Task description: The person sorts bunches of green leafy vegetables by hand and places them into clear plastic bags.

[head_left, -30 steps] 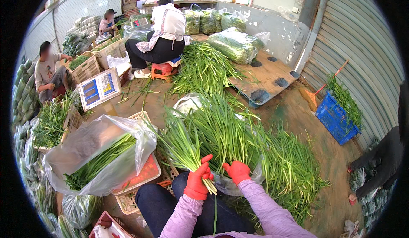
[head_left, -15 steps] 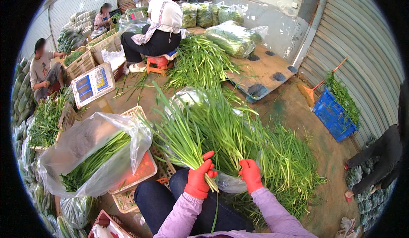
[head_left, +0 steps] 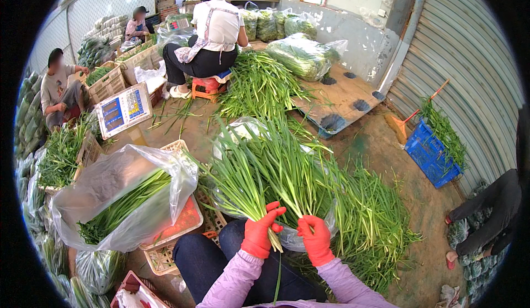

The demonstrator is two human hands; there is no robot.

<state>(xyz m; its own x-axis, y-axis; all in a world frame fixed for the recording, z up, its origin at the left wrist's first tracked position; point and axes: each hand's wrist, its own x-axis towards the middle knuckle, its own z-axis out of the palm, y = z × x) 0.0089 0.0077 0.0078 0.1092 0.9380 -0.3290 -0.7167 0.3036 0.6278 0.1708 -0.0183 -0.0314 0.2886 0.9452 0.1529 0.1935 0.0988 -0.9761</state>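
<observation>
- I have the left grip [head_left: 258, 238] wrapped round a bunch of green stalks [head_left: 243, 184], low down, with the pale ends poking out beneath. Held there, I judge, the ends stay together while the leaves fan out freely.
- My right grip [head_left: 316, 240] pinches a few thin stems [head_left: 293, 200] near their pale ends. It sits just beside the left one without touching; being so close probably makes it easy to bring stems across.
- The loose heap [head_left: 381, 219] spreads in front and to the right of the knees [head_left: 237, 242]; I read that as keeping it within the right arm's reach.
- On the left I see a clear bag [head_left: 185, 175] with its mouth gaping and more stalks [head_left: 138, 197] lying lengthwise inside. It rests over a red tray [head_left: 185, 219] above a pale crate [head_left: 163, 261], which likely props it off the floor [head_left: 359, 139].
- Beyond the bag, a scale [head_left: 122, 111] has its tilted panel facing this seat, perhaps for easy reading.
- Over by the shutter [head_left: 469, 87], a blue crate [head_left: 433, 159] holds leaves, some drooping over its rim; a broom [head_left: 402, 128] stands beside it.
</observation>
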